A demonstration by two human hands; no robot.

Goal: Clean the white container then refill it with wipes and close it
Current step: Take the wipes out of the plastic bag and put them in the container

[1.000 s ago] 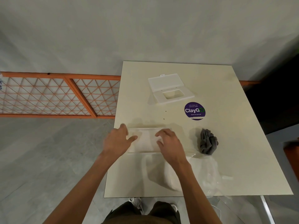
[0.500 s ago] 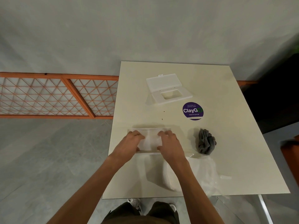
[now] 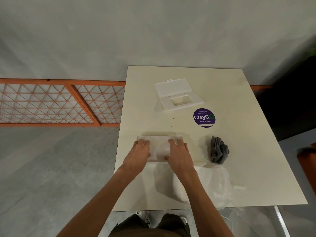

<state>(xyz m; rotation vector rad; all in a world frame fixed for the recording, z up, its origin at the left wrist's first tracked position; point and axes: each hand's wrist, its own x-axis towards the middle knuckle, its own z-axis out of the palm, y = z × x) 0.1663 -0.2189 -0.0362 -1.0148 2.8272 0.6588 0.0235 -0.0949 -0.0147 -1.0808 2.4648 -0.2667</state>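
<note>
Since a second ago the left hand [image 3: 137, 155] has been drawn inward; the white container [image 3: 159, 147] is now held at both ends, on the counter's [image 3: 239, 117] near left part, by it and the right hand [image 3: 179, 153], fingers [image 3: 177, 142] bent over it. The lid [image 3: 177, 94] is laid open farther back.

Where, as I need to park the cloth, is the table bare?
Bare: the table's right side past the ClayGo sticker and grey cloth; the strip between open lid and white container. Crowded: near edge, with left hand, right hand and clear plastic wrapper.
</note>
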